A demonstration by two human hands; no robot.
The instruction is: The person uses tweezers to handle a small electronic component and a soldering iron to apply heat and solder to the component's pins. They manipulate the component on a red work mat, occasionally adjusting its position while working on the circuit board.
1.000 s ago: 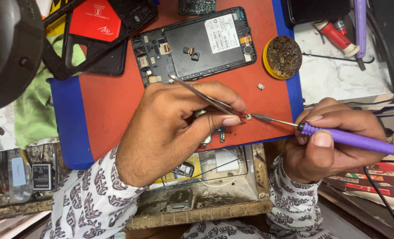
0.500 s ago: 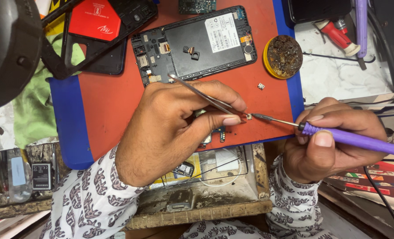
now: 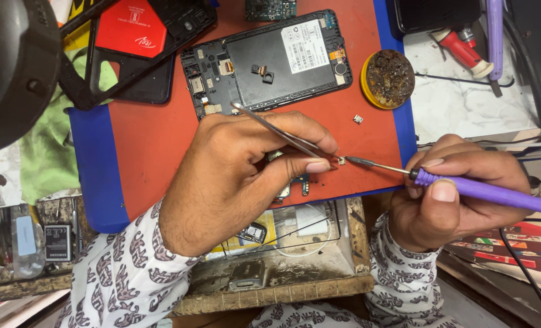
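Left hand (image 3: 234, 176) pinches tweezers (image 3: 282, 130) on tiny part (image 3: 341, 160) | right hand (image 3: 459, 194) clamps soldering iron (image 3: 483, 189), tip touching | nothing shifted, joint held steady

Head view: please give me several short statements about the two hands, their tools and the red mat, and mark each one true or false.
1. The left hand holds thin metal tweezers. True.
2. The right hand holds a green screwdriver. False: it holds a purple-handled soldering iron.
3. The iron's tip meets the tweezers' tip at a tiny metal part. True.
4. The opened black phone lies on the wooden tray. False: it lies on the red mat.
5. The round yellow tin sits at the mat's right edge. True.
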